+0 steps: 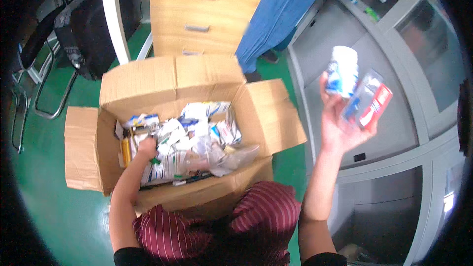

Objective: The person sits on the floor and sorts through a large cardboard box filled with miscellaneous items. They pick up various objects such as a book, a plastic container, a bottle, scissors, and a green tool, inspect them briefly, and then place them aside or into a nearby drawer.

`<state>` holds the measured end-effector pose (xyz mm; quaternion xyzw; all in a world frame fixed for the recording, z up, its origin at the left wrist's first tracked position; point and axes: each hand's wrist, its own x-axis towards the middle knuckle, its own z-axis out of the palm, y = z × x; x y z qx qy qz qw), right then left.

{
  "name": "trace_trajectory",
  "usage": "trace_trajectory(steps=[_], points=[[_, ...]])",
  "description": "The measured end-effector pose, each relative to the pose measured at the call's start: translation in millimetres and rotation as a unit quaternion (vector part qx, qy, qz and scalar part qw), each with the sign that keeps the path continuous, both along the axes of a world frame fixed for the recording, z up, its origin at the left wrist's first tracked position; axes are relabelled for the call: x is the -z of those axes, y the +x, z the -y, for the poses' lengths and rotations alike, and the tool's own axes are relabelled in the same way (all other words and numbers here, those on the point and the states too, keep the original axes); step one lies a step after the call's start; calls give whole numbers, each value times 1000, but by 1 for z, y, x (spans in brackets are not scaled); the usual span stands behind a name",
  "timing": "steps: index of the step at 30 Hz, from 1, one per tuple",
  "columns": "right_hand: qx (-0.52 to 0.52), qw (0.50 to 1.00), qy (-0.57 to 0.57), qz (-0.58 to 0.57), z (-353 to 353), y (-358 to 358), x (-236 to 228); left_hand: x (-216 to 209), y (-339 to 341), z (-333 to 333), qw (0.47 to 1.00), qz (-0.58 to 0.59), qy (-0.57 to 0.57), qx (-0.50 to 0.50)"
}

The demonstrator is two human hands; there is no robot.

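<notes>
My right hand [347,130] is raised to the right of the box. Its fingers are closed round a white plastic bottle [343,64] with a blue label and a clear plastic package [367,99] with a red card. My left hand [148,147] reaches into the left part of an open cardboard box [138,88], among packets. Its fingers look curled, with a small green piece [155,160] beside them; what they hold is not clear. White and blue packets [172,130] fill the box, along with a crumpled clear plastic bag [229,160] and a yellow item [125,151].
Wooden drawers [212,12] stand beyond the box. Another person's leg in blue trousers [281,12] is beside them. A grey cabinet with glass panels [374,152] lines the right. At the left are a black bag [93,24] and a metal-framed chair [47,113] on green floor.
</notes>
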<state>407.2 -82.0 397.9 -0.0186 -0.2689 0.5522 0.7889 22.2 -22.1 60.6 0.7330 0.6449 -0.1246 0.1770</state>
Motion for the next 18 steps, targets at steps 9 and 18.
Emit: trace_trajectory(steps=[9, 18], points=[[-69, 996, 50, -1, -46, 16, -42, 12, -52, -10, 984, 118, -114, 66], [-75, 995, 29, 57, -45, 26, 8, -54, -86, -2, 980, 192, -55, 12]])
